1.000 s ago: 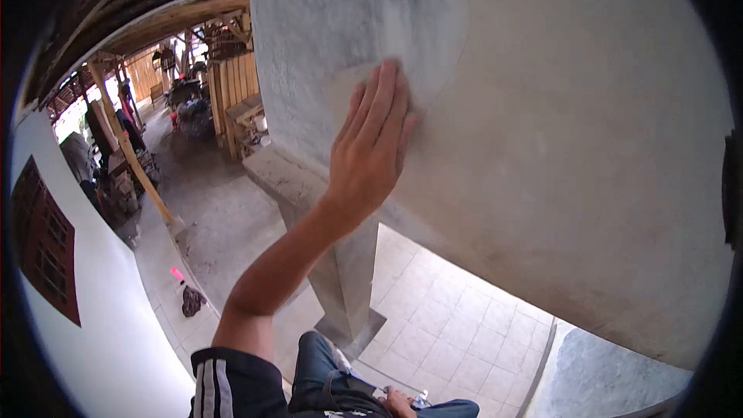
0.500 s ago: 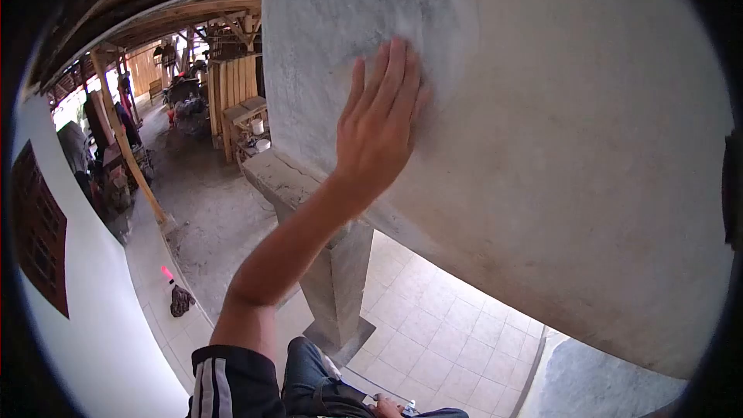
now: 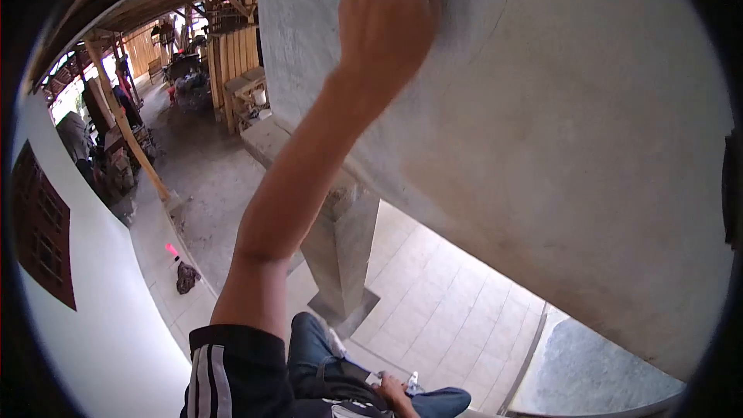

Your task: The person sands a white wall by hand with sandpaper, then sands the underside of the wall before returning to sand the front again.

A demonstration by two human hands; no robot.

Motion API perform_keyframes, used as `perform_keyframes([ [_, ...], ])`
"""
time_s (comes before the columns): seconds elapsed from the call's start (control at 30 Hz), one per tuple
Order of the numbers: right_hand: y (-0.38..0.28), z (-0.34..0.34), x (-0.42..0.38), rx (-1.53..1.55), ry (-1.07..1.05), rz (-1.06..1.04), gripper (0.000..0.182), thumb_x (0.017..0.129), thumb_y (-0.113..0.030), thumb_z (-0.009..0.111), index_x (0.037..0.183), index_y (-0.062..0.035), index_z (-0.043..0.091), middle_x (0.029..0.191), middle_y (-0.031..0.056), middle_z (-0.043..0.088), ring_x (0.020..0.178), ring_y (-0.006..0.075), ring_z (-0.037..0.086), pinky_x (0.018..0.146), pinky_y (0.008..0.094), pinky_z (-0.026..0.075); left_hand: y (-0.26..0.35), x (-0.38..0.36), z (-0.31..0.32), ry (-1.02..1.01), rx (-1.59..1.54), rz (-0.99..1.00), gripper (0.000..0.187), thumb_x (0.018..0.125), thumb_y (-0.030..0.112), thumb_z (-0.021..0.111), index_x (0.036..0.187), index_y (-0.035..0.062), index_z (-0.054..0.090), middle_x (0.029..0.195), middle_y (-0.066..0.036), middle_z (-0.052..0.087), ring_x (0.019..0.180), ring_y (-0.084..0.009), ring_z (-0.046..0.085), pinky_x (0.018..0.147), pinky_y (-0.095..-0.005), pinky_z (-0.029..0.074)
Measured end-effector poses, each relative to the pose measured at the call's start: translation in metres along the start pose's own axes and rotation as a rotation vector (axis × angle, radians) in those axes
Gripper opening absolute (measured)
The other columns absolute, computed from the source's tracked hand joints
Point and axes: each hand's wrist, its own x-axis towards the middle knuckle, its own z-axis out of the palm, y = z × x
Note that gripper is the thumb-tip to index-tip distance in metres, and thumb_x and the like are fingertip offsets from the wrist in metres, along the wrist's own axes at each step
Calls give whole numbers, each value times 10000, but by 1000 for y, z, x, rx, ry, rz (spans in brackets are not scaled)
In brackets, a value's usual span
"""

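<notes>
My left hand [image 3: 391, 11] is raised against the grey, freshly smoothed patch [image 3: 472, 4] of a large plastered surface [image 3: 580, 131]. It shows its back, and its fingers are cut off by the top edge; what shows of them looks flat and spread on the plaster, with nothing held. Low in the view, my right hand [image 3: 391, 387] rests by my lap with its fingers curled; what they hold is too small to make out. A small whitish object [image 3: 413, 381] is just beside it.
A concrete pillar [image 3: 340, 263] stands below the plastered surface, on pale floor tiles [image 3: 433, 286]. At left are a white wall [image 3: 101, 294] with a brown window [image 3: 42, 224], a dark bundle with a pink end [image 3: 186, 277], and a wooden post [image 3: 128, 128]. Wooden planks [image 3: 234, 58] stand behind.
My left hand has moved up along the plaster to the top edge of the view. The view has shifted slightly, and more of my lap and right hand shows.
</notes>
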Motion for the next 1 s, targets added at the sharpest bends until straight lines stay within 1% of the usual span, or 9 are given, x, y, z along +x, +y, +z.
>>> perform_keyframes([
  [0.07, -3, 1, -12, -12, 23, 3, 575, 836, -479, 596, 1281, -130, 492, 1227, 216, 579, 1167, 407, 525, 960, 588, 310, 6, 6, -3, -42, -98, -102, 298, 973, 157, 495, 1210, -7, 574, 1303, -245, 539, 1183, -427, 532, 1044, -522, 385],
  [0.17, -3, -3, 7, 16, 27, -12, 579, 842, -492, 588, 1295, -145, 492, 1249, 218, 570, 1194, 403, 512, 971, 604, 293, 22, -60, 4, 78, -40, -31, 334, 986, 196, 467, 1220, -18, 574, 1273, -238, 560, 1163, -424, 543, 1047, -531, 383],
  [0.27, -1, -2, 22, -15, -26, 39, 600, 842, -507, 601, 1314, -157, 477, 1280, 205, 559, 1234, 405, 490, 1005, 628, 269, 8, -60, 5, 46, 91, 104, 338, 943, 151, 546, 1183, -86, 571, 1248, -245, 572, 1176, -400, 542, 963, -523, 459],
  [0.37, 1, 3, 8, 41, -15, 29, 593, 834, -477, 616, 1305, -141, 483, 1277, 205, 561, 1214, 412, 500, 993, 632, 284, -4, -13, -5, -28, 42, 45, 397, 974, 149, 499, 1312, -62, 497, 1394, -239, 463, 1284, -387, 464, 1082, -529, 341],
  [0.6, 5, 4, 22, 33, -5, -3, 603, 815, -476, 599, 1324, -175, 483, 1276, 222, 555, 1244, 416, 472, 1003, 662, 225, 14, -68, 0, -20, -9, 22, 389, 996, 182, 458, 1305, -50, 498, 1374, -233, 481, 1244, -374, 501, 1100, -522, 317],
  [0.77, -10, -14, -10, 50, -36, -7, 605, 851, -427, 569, 1362, -132, 437, 1277, 234, 544, 1231, 390, 492, 1021, 601, 249, -16, 1, 0, 43, 11, 125, 398, 951, 195, 551, 1225, -93, 545, 1314, -243, 524, 1169, -401, 550, 1032, -531, 392],
  [0.87, -8, -12, -7, 69, 10, -39, 649, 853, -440, 559, 1404, -139, 393, 1273, 228, 543, 1204, 406, 504, 1009, 610, 286, 4, -38, 3, 82, 57, 59, 385, 952, 192, 550, 1209, -94, 557, 1317, -243, 525, 1176, -397, 550, 1029, -534, 396],
  [0.97, -1, -17, 11, 217, 124, -38, 687, 851, -392, 607, 1428, -119, 354, 1273, 219, 542, 1184, 413, 508, 999, 559, 363, 10, -76, 1, -30, -44, 12, 383, 984, 181, 487, 1273, -69, 516, 1373, -240, 482, 1261, -389, 487, 1091, -523, 327],
  [1.0, 5, -26, 15, 267, 201, -148, 679, 849, -351, 626, 1422, -107, 357, 1272, 217, 542, 1173, 401, 517, 984, 528, 392, 8, -68, 1, -14, -33, 25, 385, 984, 176, 487, 1280, -69, 512, 1379, -240, 477, 1263, -391, 484, 1087, -528, 331],
])
